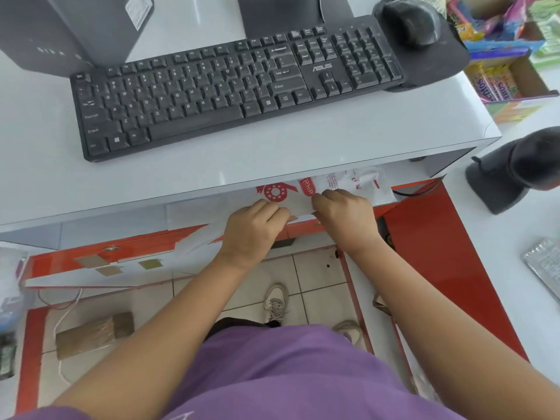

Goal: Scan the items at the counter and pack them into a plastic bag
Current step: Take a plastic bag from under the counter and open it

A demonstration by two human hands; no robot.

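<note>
A flat white plastic bag (342,183) with red print lies on the shelf under the white desktop (272,168), partly hidden by the desktop's front edge. My left hand (253,228) and my right hand (345,215) both pinch the bag's near edge, close together. A black barcode scanner (515,168) stands on its base on the counter at the right. A silver foil packet (545,265) lies at the right edge of that counter.
A black keyboard (230,86) and a black mouse (412,21) on its pad fill the desktop. Boxes of colourful sweets (500,53) sit at the far right. A dark computer case (69,28) stands at the back left. Red drawer fronts (100,259) are below.
</note>
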